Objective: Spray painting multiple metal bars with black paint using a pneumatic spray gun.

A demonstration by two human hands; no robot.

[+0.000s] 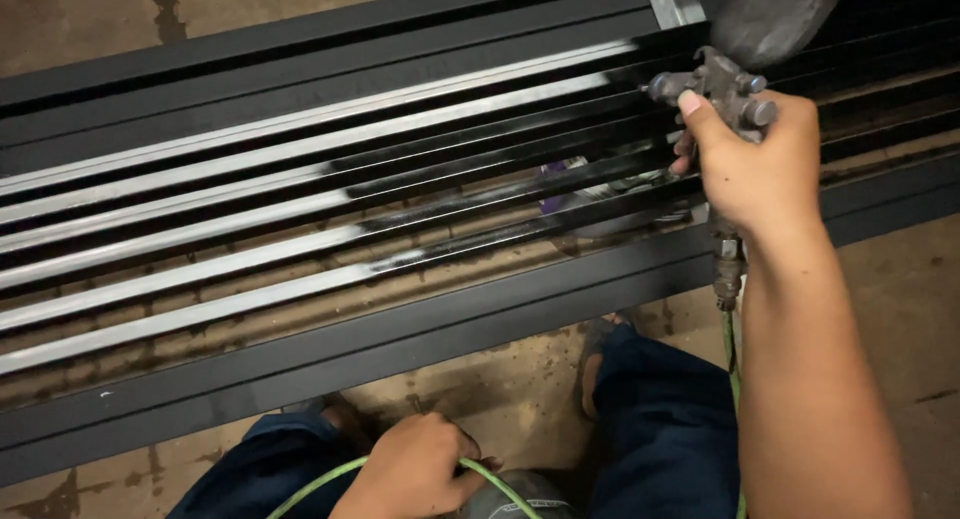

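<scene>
My right hand [752, 164] grips a grey metal spray gun [722, 91] with its cup [770, 14] rising above it, held over a row of long metal bars [300, 194] that lie side by side. The bars are glossy black on the right part and bare silver toward the left. My left hand [420, 469] is low in the view, closed around a thin green hose [495, 477] that curves past it. The same hose hangs down from a fitting [728, 269] under the gun.
Wider dark steel tubes [400, 349] flank the bars on the near and far sides. Below is a stained concrete floor [510, 384]. My knees in blue trousers [665, 419] and my feet are beside the nearest tube.
</scene>
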